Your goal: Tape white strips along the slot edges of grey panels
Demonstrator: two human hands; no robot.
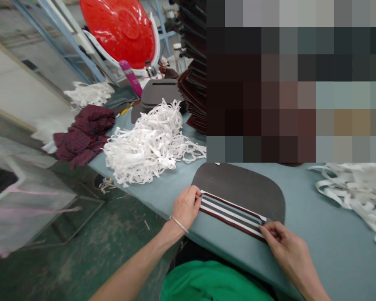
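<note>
A dark grey-brown flat panel [238,184] with rounded corners lies on the cloth-covered table in front of me. Along its near side run white strips [230,215] and dark maroon edging [228,221], with a long slot between them. At the strips' left end is my left hand [186,207], its fingers closed in a pinch on the end of a white strip. My right hand [285,240] pinches the strips' other end, thumb and index finger together. What lies under the fingertips is partly hidden.
A large heap of white strips [144,146] sits to the left, with another pile [357,192] at the right. Behind are a checked maroon cloth [86,133], a stack of dark panels [192,92] and a red basin [122,31]. The table edge [141,209] runs close to me.
</note>
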